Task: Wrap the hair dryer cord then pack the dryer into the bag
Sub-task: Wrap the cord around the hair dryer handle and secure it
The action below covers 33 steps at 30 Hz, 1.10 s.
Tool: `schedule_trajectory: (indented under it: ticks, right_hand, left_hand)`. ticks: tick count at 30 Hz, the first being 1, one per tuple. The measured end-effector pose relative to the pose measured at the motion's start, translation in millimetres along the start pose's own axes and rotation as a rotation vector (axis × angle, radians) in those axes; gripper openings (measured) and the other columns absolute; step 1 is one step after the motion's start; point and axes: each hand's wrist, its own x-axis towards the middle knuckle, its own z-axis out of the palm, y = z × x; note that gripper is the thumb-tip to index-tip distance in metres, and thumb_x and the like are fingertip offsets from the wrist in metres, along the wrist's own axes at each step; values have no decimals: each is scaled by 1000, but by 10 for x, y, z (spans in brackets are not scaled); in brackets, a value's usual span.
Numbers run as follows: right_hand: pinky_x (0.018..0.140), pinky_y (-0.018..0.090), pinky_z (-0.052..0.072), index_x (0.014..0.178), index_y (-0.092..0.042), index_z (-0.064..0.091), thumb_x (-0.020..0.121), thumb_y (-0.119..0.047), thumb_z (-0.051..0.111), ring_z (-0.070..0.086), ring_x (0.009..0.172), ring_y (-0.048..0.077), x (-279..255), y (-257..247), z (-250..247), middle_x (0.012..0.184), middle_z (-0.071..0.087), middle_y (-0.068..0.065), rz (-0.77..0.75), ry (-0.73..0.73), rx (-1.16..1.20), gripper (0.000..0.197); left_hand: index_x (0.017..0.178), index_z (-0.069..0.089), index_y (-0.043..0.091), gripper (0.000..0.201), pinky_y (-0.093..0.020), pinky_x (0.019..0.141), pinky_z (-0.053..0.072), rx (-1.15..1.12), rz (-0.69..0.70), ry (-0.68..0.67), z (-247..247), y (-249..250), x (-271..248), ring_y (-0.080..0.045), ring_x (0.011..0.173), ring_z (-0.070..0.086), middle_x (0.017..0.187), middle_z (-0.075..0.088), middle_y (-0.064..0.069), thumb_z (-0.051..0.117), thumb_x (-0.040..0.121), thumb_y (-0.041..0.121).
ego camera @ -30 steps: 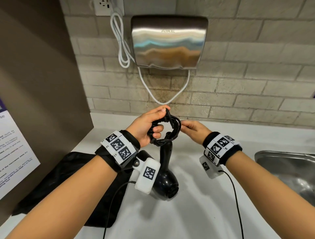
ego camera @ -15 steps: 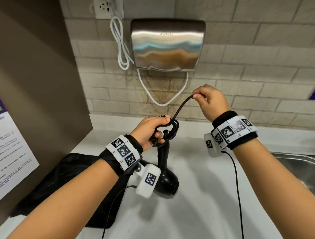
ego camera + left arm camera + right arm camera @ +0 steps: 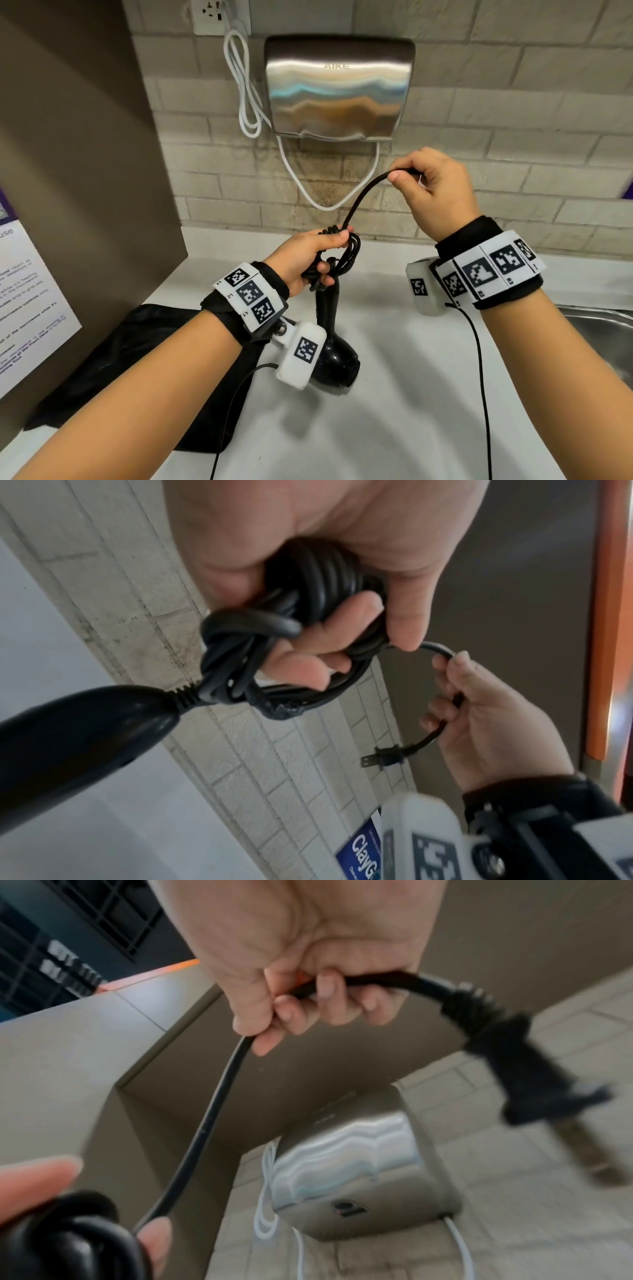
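Observation:
A black hair dryer [image 3: 334, 356] hangs handle-up over the white counter, its handle [image 3: 85, 737] below my left hand [image 3: 308, 260]. That hand grips a coil of black cord [image 3: 346, 257] [image 3: 318, 569] looped several times at the handle's top. From the coil a free length of cord [image 3: 359, 202] [image 3: 205, 1123] arcs up to my right hand [image 3: 435, 192], which pinches it near the plug end, raised to the right of the coil. The plug [image 3: 383, 757] [image 3: 534, 1074] sticks out past the right hand's fingers. A black bag [image 3: 137, 370] lies flat on the counter at left.
A steel hand dryer [image 3: 339, 89] with a white cable [image 3: 246, 96] hangs on the brick wall just behind the hands. A brown partition [image 3: 78, 171] with a notice stands at left. A steel sink [image 3: 596, 325] is at the right edge.
My right hand has gone from beside the coil to up and right, drawing the free cord end out and taut. The left hand has kept hold of the coil.

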Motion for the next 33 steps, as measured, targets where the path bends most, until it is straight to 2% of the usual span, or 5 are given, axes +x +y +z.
schedule_trajectory:
  ticks: [6,14,21,25,33]
  right_hand:
    - [48,10,35,77,-24,53,91,-14,52,42,49,-1,-263,159,67,58,43,-9,162,-157,211,17]
    - [65,17,34,71,-29,43,92,-7,46,40,64,0,-655,496,326,72,44,-11,208,-491,175,31]
    - [83,32,48,73,-35,44,85,7,51,59,92,25,-770,802,435,90,53,1,267,-400,89,44]
    - [74,7,44,75,-34,46,83,8,51,56,82,10,-706,625,399,82,53,-9,211,-292,198,43]
    - [77,16,49,78,-34,48,78,-7,51,57,86,6,-640,186,559,84,53,-9,54,-145,451,27]
  left_hand:
    - [95,65,23,16,-19,41,37,-34,52,82,-94,31,37,-5,35,31,86,54,7,51,93,29]
    - [91,63,29,11,-17,40,36,-107,39,122,-116,66,102,-2,32,33,92,57,11,54,92,22]
    - [96,63,31,12,-16,39,33,-117,51,120,-131,62,130,-2,33,32,95,56,13,54,92,25]
    - [102,61,32,14,-16,38,31,-139,60,118,-143,62,151,-2,33,31,98,56,14,54,92,25]
    - [98,60,29,11,-14,37,30,-247,76,141,-71,43,174,-2,37,35,92,53,12,54,92,22]
